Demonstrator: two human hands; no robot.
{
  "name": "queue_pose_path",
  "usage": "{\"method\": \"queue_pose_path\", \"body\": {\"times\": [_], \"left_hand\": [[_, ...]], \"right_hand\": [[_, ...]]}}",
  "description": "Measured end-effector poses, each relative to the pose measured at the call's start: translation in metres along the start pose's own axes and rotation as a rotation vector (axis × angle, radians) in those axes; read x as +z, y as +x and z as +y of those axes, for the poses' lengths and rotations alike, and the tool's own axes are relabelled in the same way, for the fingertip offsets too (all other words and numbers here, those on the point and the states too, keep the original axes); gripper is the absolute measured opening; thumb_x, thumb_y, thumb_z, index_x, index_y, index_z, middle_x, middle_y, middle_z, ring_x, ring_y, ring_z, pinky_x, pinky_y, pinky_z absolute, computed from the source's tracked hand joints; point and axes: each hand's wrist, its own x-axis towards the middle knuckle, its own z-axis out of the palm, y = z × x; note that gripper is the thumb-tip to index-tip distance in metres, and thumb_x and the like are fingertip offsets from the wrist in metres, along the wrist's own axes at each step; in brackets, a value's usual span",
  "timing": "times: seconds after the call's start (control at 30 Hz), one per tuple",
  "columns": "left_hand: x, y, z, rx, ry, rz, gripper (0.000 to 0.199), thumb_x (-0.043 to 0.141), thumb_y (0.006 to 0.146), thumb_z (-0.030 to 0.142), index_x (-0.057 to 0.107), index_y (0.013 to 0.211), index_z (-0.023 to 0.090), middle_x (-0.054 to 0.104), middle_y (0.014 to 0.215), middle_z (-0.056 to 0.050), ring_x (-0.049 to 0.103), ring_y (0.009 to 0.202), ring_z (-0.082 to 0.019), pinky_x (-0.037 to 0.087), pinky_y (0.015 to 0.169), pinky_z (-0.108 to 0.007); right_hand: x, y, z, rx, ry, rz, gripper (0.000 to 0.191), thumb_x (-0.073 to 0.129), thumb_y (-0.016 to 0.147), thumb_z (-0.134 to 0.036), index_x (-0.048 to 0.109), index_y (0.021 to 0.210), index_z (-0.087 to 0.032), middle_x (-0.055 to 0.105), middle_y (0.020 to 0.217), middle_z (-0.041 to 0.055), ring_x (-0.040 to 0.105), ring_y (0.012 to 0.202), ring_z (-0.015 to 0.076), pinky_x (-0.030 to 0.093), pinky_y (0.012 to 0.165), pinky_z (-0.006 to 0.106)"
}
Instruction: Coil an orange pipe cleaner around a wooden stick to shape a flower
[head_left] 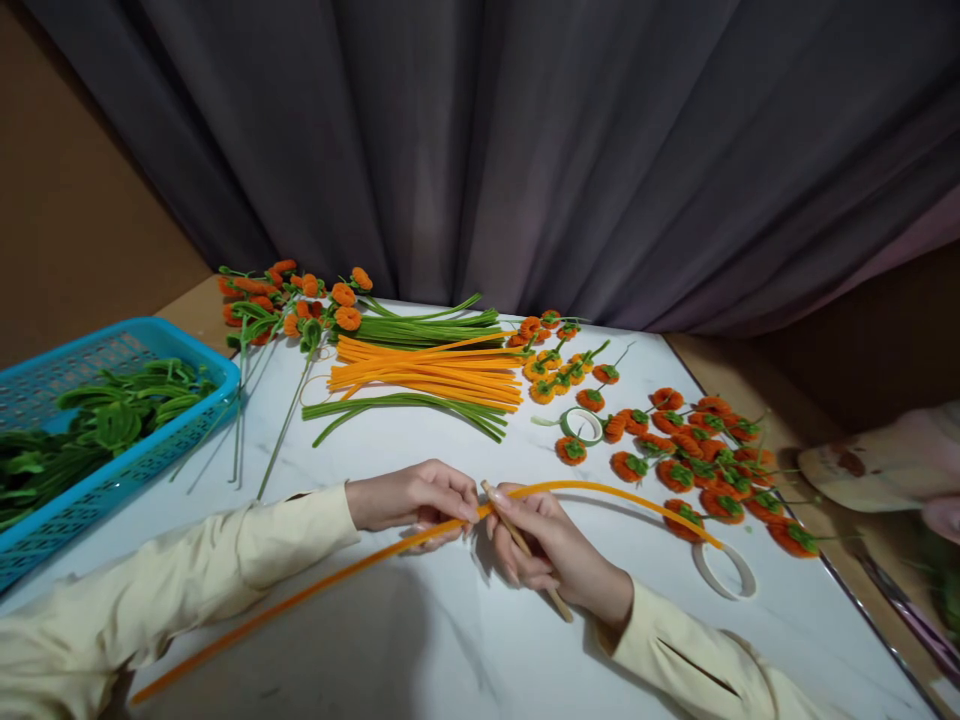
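Note:
A long orange pipe cleaner (300,597) runs across both hands, its left end low at the front and its right part arching toward a white tape roll (725,571). My left hand (420,503) pinches it near the middle. Close beside, my right hand (551,550) grips a thin wooden stick (517,537), with the pipe cleaner passing between thumb and stick. The stick slants, its upper tip by the left fingertips and its lower end below the right palm. Both hands are just above the white table (360,660).
Orange (427,375) and green pipe cleaners (420,330) lie behind the hands. A blue basket (217,375) of green pieces stands left. Orange flowers (345,295) are back left; orange pumpkin-like pieces (679,475) cover the right. A green tape roll (582,426) and scissors (900,600) lie right.

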Motion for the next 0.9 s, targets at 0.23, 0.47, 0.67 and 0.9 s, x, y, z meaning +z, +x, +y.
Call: {"method": "queue_pose_path", "body": {"times": [0.23, 0.47, 0.67, 0.9], "left_hand": [[-0.0027, 0.0011, -0.0016, -0.04, 0.047, -0.11, 0.024, 0.049, 0.083, 0.026, 0.063, 0.083, 0.007, 0.06, 0.055, -0.006, 0.046, 0.036, -0.008, 0.032, 0.039, -0.018], [-0.0029, 0.0004, -0.001, -0.013, 0.049, -0.094, 0.019, 0.05, 0.082, 0.021, 0.064, 0.083, 0.007, 0.062, 0.055, -0.006, 0.049, 0.036, -0.009, 0.034, 0.04, -0.017], [-0.0046, 0.0008, -0.0046, 0.01, 0.065, -0.087, 0.016, 0.055, 0.079, 0.019, 0.064, 0.079, 0.007, 0.062, 0.053, -0.006, 0.05, 0.036, -0.009, 0.035, 0.039, -0.017], [-0.004, -0.0008, -0.0057, -0.021, 0.094, -0.091, 0.016, 0.062, 0.074, 0.023, 0.063, 0.075, 0.008, 0.063, 0.054, -0.006, 0.051, 0.038, -0.01, 0.035, 0.039, -0.017]], "right_hand": [[0.0021, -0.0018, -0.0024, -0.004, -0.035, -0.028, 0.034, 0.051, 0.085, -0.042, 0.052, 0.07, -0.012, 0.054, 0.043, -0.0025, 0.017, 0.025, -0.0008, 0.012, 0.025, 0.012], [0.0007, -0.0022, 0.0001, 0.026, -0.083, -0.085, 0.032, 0.045, 0.089, -0.042, 0.05, 0.075, -0.013, 0.054, 0.044, -0.0031, 0.018, 0.025, 0.0004, 0.013, 0.024, 0.013], [0.0038, -0.0041, 0.0011, 0.015, -0.182, -0.106, 0.029, 0.049, 0.087, -0.043, 0.045, 0.079, -0.015, 0.055, 0.047, -0.0046, 0.022, 0.024, 0.0003, 0.015, 0.025, 0.012], [0.0058, -0.0047, 0.006, 0.048, -0.311, -0.039, 0.033, 0.058, 0.079, -0.045, 0.043, 0.078, -0.015, 0.053, 0.045, -0.0066, 0.027, 0.024, 0.0004, 0.016, 0.025, 0.012]]}}
